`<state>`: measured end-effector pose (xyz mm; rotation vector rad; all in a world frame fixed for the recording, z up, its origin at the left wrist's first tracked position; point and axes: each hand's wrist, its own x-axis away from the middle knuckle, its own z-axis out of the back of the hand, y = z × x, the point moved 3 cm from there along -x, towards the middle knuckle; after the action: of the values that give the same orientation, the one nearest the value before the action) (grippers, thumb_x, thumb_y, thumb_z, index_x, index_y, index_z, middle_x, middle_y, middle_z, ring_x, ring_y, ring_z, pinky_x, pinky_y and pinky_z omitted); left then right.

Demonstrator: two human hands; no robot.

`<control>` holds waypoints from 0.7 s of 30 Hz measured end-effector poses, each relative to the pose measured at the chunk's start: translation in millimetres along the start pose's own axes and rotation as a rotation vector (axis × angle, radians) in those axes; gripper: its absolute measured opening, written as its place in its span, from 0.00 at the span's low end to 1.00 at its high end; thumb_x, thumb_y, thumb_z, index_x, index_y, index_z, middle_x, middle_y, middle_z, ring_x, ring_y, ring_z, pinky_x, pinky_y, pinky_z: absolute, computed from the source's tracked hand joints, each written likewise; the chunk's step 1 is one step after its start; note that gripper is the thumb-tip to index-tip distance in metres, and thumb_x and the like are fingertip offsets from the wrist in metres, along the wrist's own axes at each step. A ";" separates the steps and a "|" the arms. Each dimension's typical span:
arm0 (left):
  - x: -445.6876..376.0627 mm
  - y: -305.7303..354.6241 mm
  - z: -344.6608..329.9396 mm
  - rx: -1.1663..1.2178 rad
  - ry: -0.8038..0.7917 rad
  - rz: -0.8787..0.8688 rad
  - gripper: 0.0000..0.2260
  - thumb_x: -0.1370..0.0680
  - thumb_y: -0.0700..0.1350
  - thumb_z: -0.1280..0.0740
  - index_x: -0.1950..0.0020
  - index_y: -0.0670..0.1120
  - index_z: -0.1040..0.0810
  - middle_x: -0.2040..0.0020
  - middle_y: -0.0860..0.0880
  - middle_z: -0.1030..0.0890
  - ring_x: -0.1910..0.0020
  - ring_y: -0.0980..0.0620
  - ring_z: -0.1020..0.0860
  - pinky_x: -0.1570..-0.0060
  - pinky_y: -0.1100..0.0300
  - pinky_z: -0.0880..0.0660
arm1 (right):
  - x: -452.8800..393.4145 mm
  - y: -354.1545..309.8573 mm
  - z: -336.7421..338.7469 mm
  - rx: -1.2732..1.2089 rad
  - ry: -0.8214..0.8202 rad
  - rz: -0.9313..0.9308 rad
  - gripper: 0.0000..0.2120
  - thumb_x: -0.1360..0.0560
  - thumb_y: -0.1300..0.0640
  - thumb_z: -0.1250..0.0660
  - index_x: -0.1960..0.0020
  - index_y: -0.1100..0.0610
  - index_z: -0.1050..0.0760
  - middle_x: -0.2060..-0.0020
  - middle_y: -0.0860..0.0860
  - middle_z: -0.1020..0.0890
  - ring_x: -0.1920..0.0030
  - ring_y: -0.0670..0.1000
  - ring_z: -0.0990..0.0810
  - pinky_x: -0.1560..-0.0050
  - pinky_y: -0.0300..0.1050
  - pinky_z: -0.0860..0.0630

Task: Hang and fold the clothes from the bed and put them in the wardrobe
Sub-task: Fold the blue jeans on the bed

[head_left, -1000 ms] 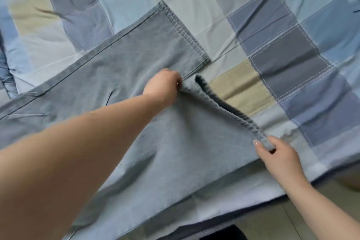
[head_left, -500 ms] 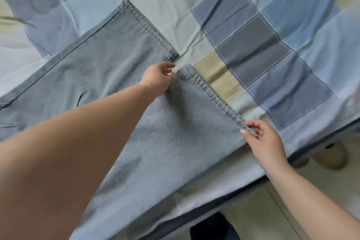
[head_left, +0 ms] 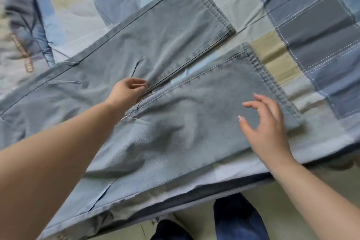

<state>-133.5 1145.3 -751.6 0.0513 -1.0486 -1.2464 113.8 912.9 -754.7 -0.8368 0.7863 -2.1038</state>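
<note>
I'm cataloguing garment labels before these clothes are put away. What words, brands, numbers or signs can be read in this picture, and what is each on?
No text can be read.
Tan embroidered lettering on the crumpled blue-grey fabric at the left edge: too blurred to read.
Light blue denim trousers spread on the patchwork bedspread: no label, tag or print visible.

- Two bare forearms, no sleeves in view, no watch or bracelet showing.
- Left hand [head_left: 127,91] bare, no rings visible.
- Right hand [head_left: 266,124] bare, pale glossy polish on the nails.
- Dark blue trousers [head_left: 236,218] on both legs, at the bottom edge of view.
</note>
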 end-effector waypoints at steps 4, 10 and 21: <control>32.2 -56.2 53.8 0.132 0.090 0.098 0.07 0.20 0.39 0.36 0.44 0.46 0.24 0.55 0.51 0.20 0.59 0.58 0.22 0.56 0.62 0.26 | 35.7 -42.8 -64.0 -0.114 -0.189 -0.011 0.08 0.26 0.59 0.32 0.50 0.48 0.26 0.47 0.42 0.25 0.45 0.41 0.28 0.45 0.34 0.35; 116.6 -163.2 101.4 0.376 0.135 0.313 0.05 0.19 0.40 0.38 0.51 0.47 0.23 0.54 0.49 0.20 0.59 0.56 0.22 0.58 0.61 0.26 | 141.6 -92.9 -181.1 -0.328 -0.663 -0.531 0.03 0.23 0.56 0.35 0.55 0.49 0.25 0.55 0.48 0.18 0.52 0.47 0.20 0.50 0.39 0.26; 245.9 -328.5 107.6 0.801 0.089 0.805 0.16 0.20 0.56 0.40 0.47 0.45 0.24 0.51 0.47 0.17 0.54 0.52 0.19 0.56 0.57 0.22 | 256.5 -160.7 -327.6 -0.776 -0.773 -1.144 0.10 0.21 0.49 0.37 0.43 0.53 0.30 0.49 0.55 0.19 0.50 0.51 0.20 0.41 0.51 0.29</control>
<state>-463.4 880.3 -721.0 0.2670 -1.2545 -0.0621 -331.3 883.6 -754.1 -2.8186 0.7303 -1.9185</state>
